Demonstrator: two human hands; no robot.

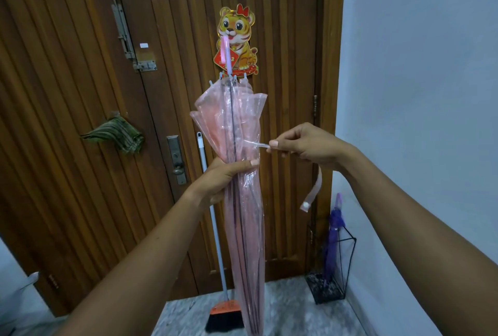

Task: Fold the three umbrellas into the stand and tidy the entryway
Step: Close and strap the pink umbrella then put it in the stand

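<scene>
Pink umbrella's (242,228) upright, up-left of the stand (347,254) (purple umbrella (334,233) already in), left hand (229,176) gripping its folds, right hand (307,147) pinching the strap (314,190), so next is wrap and snap, I reckon.

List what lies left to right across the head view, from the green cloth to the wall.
green cloth → door lock plate → pink umbrella → right hand, pinching the strap → purple umbrella → white wall
</scene>
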